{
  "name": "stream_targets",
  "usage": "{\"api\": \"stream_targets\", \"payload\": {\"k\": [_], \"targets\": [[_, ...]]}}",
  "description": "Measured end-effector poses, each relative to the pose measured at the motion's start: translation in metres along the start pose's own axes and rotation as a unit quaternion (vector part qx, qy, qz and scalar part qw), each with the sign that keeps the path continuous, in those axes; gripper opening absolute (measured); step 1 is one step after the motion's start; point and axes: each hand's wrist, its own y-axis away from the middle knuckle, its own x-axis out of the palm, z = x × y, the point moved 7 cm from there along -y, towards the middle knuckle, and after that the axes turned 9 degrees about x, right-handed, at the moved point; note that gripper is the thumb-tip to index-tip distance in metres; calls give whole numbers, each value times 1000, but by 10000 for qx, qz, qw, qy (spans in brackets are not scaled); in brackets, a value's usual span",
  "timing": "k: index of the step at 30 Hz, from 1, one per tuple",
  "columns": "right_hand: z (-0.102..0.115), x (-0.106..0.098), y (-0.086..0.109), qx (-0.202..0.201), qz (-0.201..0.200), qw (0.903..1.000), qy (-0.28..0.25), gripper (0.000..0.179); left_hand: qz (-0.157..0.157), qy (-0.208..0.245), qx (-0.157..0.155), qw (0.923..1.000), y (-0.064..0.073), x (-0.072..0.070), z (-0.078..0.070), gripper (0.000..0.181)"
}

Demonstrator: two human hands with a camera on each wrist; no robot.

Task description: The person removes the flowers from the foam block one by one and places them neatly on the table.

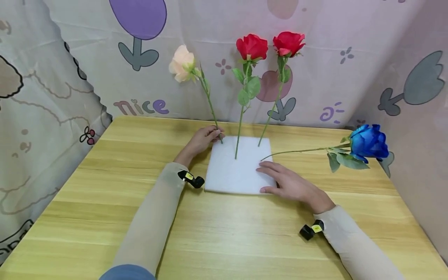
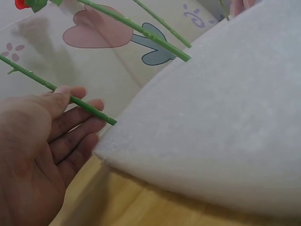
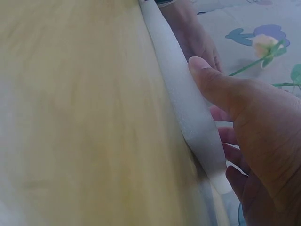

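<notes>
A white foam board [image 1: 238, 175] lies on the table, with three artificial roses standing in it. My left hand [image 1: 204, 139] is at its back left corner, pinching the stem of the peach rose [image 1: 183, 65] low down; in the left wrist view the thumb crosses the green stem [image 2: 89, 108] with the fingers behind. Two red roses [image 1: 252, 47] [image 1: 288, 43] rise from the middle and back right of the board. At the front right, my right hand [image 1: 288, 181] rests on the board with fingers spread. Just beyond it, a blue rose [image 1: 369, 143] leans far right, its stem end at the board.
The wooden table [image 1: 105, 217] reaches back to a patterned cloth backdrop [image 1: 210, 23], which also hangs along both sides. Small black cameras [image 1: 190, 179] sit on both wrists. The blue rose's head hangs over the table's right part.
</notes>
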Motion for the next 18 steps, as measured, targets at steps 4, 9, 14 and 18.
{"api": "stream_targets", "payload": {"k": [4,9,14,18], "targets": [[-1,0,0,-30,-33,10000,1,70,-50,-40,88,9999,-1,2,0,33],[-2,1,-2,-77,-72,9999,-17,70,-159,-99,25,9998,0,1,1,33],[-2,1,-2,-72,-46,10000,-27,70,-226,-158,-9,9996,0,3,3,33],[-1,0,-1,-73,-61,9999,-52,69,-251,-171,26,9995,0,3,3,32]]}}
